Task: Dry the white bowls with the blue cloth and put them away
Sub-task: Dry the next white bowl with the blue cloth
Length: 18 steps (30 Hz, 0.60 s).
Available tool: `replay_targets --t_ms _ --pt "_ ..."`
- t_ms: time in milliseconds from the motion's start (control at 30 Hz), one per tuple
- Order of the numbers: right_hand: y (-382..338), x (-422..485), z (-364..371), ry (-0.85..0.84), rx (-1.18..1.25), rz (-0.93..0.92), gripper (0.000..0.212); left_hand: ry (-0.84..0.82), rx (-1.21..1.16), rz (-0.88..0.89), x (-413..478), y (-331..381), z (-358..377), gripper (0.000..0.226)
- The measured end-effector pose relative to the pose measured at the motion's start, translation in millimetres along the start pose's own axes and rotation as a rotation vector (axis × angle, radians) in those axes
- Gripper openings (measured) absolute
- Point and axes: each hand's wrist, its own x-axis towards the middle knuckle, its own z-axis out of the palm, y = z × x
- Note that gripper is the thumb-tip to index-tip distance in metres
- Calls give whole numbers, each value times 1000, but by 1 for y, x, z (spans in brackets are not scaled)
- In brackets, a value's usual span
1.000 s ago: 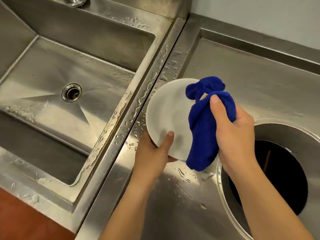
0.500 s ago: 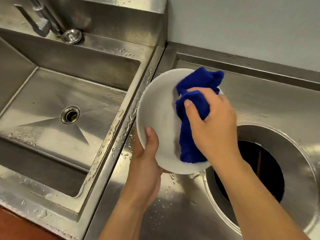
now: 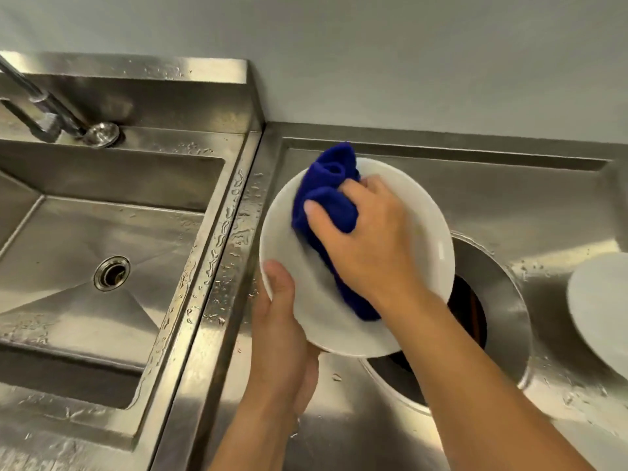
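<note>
I hold a white bowl above the steel counter, tilted toward me. My left hand grips its lower left rim, thumb on the inside. My right hand presses the bunched blue cloth into the bowl's inside; part of the cloth hangs down under my wrist. A second white bowl lies on the counter at the right edge, partly out of frame.
A steel sink basin with a drain lies to the left, its faucet at the back. A round waste hole opens in the wet counter under the bowl. A grey wall stands behind.
The view has risen and shifted right, revealing the second bowl. My right hand with the cloth has moved further into the bowl, and my left thumb has slid along the rim.
</note>
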Motion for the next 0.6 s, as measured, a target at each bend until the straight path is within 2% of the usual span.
replay_targets --t_ms 67,133,167,200,267,300,333,367,433,467,533,567,600 --pt "-10 -18 -2 -275 119 -43 18 3 -6 51 -3 4 -3 65" --pt "-1 -37 -16 -516 -65 -99 26 43 1 102 -2 11 -10 66" --pt "10 -43 -25 -532 -231 -138 28 55 18 121 -3 12 -14 70" --pt "21 -46 -35 -458 -402 -148 28 53 46 133 -7 12 -15 74" --pt "33 -39 -48 -120 -561 -85 26 33 77 116 -17 7 -7 71" --pt "28 -33 -46 43 -507 -35 27 26 76 78 -23 3 1 70" --pt "19 -28 -40 136 -379 6 28 17 57 37 -29 -1 8 69" --pt "7 -24 -31 132 -187 33 27 -3 30 10 -31 -4 15 69" --pt "-16 -26 -21 -85 131 34 22 -19 -16 23 -32 -5 19 64" --pt "-21 -31 -23 -243 152 2 19 -6 -29 54 -32 -2 17 63" --pt "-14 -43 -41 -531 -7 -46 26 27 -26 112 -31 5 10 69" --pt "-5 -48 -52 -595 -156 -66 27 33 -14 139 -31 7 7 75" --pt "6 -53 -63 -563 -317 -92 25 41 6 165 -34 10 7 81"
